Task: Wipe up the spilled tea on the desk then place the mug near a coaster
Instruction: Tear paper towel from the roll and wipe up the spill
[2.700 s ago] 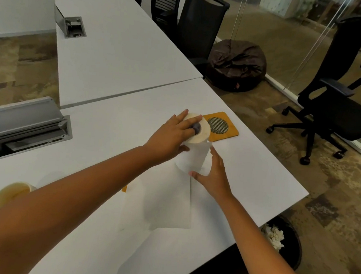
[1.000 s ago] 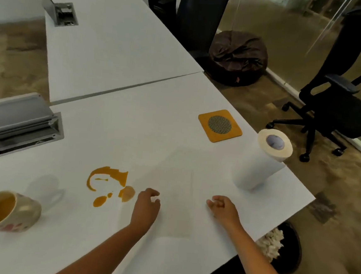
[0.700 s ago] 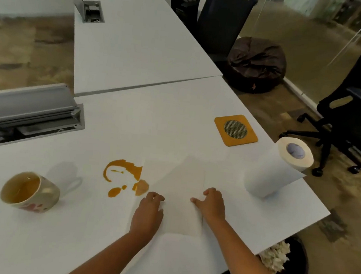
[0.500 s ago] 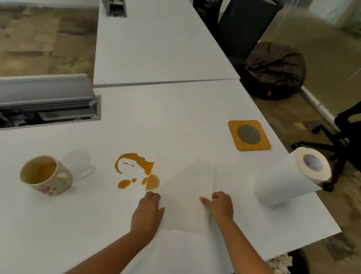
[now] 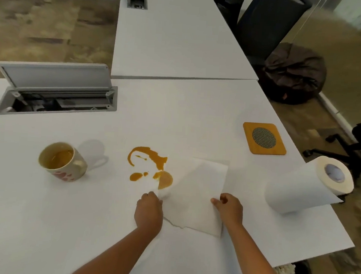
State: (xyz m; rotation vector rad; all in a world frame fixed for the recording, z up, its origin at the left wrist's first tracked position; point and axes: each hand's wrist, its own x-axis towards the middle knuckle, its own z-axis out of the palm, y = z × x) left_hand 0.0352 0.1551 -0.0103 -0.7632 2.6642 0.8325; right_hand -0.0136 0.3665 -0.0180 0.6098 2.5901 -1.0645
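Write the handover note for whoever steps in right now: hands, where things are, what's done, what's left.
Left hand: pinches the near left edge of the paper towel.
Right hand: pinches the towel's right edge.
The towel lies flat on the desk, its left corner touching the nearest blob of the spilled tea, which looks soaked through.
The mug stands upright left of the spill, tea still in it.
The coaster is far right, the towel roll near the right edge.
Done: a sheet is torn off and laid down.
Left: wipe up the spill, then set the mug near the coaster.
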